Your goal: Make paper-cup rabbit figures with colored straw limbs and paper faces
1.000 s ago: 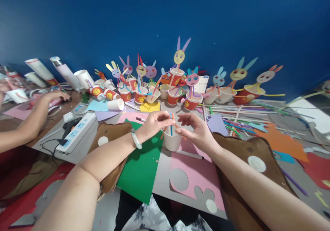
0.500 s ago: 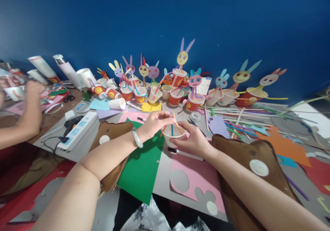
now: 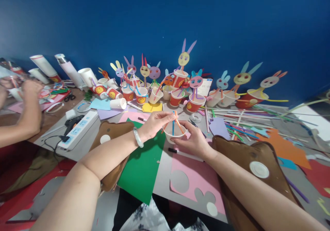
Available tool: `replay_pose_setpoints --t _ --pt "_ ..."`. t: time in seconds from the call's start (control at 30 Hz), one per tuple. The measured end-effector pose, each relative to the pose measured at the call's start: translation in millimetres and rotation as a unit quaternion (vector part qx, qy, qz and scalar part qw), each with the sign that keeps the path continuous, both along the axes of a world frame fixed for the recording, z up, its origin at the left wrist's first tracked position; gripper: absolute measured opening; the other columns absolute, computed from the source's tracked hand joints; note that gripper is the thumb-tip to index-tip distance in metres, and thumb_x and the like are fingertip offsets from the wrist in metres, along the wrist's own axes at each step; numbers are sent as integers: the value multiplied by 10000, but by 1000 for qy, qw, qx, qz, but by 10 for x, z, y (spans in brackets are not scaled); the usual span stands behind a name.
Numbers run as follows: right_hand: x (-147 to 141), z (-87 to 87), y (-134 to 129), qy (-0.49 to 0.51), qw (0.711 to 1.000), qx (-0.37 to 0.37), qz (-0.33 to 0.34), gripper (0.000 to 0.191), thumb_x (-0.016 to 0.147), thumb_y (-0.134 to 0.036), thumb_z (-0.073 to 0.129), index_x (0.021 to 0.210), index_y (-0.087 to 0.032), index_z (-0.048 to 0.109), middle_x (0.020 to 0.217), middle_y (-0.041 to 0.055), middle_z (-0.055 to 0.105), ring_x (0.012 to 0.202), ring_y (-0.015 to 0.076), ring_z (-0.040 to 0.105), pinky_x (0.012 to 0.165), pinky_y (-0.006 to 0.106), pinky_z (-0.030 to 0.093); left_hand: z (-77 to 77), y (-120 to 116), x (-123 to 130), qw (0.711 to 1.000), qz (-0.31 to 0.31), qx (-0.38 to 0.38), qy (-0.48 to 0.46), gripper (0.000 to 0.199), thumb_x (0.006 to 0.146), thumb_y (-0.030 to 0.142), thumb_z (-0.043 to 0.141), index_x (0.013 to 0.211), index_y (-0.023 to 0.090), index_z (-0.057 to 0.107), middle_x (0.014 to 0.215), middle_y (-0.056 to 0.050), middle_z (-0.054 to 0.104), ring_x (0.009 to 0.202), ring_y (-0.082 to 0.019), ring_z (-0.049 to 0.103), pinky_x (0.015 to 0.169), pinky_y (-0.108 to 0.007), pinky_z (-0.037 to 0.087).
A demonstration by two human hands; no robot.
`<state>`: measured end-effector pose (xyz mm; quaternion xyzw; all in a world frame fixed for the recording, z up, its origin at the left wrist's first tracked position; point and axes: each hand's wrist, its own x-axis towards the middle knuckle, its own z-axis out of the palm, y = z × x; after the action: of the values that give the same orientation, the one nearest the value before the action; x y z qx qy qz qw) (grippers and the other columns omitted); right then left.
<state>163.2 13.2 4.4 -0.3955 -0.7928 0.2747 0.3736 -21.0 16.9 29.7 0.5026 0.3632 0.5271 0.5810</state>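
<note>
My right hand (image 3: 194,140) is wrapped round the side of a white paper cup (image 3: 172,138), its open top facing me. From inside the cup rise a blue pipe cleaner (image 3: 173,128) and an orange pipe cleaner (image 3: 179,125), their upper ends close together. The fingertips of my left hand (image 3: 154,123) pinch at those upper ends, just above the rim. A green bracelet (image 3: 138,137) is on my left wrist. Below the cup lie a black-capped marker (image 3: 185,154) and pink paper (image 3: 196,176) with holes cut out. Green paper (image 3: 141,165) lies under my left forearm.
Paper-cup rabbits (image 3: 196,86) stand in rows along the blue wall. Loose pipe cleaners (image 3: 237,121) and orange paper (image 3: 286,146) lie to the right. Brown cushions (image 3: 241,176) flank my arms. A power strip (image 3: 78,129) is at left, near a co-worker's arm (image 3: 28,110).
The upper ends of the blue and orange pipe cleaners have come slightly closer together at my left fingertips. The co-worker's hands at far left have shifted a little.
</note>
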Motion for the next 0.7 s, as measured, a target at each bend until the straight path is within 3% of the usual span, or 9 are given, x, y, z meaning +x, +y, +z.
replay_pose_setpoints --t 0.23,0.37,0.47,0.57,0.63,0.7 --pt "-31 -19 -55 7 999 -35 13 414 719 -316 745 1099 -184 647 884 35 728 698 197 695 569 269 545 -25 -42 -4 999 4 26 47 305 791 479 717 756 177 750 646 -2 636 488 -66 425 493 -240 330" --pt "-38 -35 -72 13 997 -71 11 463 741 -385 745 1145 -194 623 914 50 726 671 209 707 567 291 558 -8 -55 16 998 10 48 41 300 790 463 722 718 172 736 757 -32 700 667 -115 589 661 -258 459" --pt "-30 -52 -51 23 998 -60 25 559 742 -398 758 1231 -203 569 1073 95 715 873 262 721 689 337 587 -24 -34 28 998 34 44 8 296 755 465 752 755 170 733 785 -33 712 751 -136 628 735 -268 492" --pt "-14 -91 -17 24 999 -24 41 776 719 -400 784 1386 -207 437 1248 144 649 1088 296 657 871 408 560 -57 4 16 997 75 23 4 324 751 494 746 794 174 723 752 -19 697 656 -115 602 609 -237 472" --pt "-6 -124 1 12 999 -25 37 903 704 -403 800 1454 -200 341 1226 151 650 1110 296 640 941 447 523 -71 32 -2 995 99 11 13 340 761 514 728 811 178 711 754 -17 694 598 -104 581 519 -221 426" --pt "0 -145 15 9 999 -31 26 962 688 -417 815 1471 -191 303 1172 146 663 1111 297 633 976 476 496 -74 60 -22 993 115 15 8 345 771 518 716 806 176 694 779 -22 697 625 -113 604 527 -220 436"
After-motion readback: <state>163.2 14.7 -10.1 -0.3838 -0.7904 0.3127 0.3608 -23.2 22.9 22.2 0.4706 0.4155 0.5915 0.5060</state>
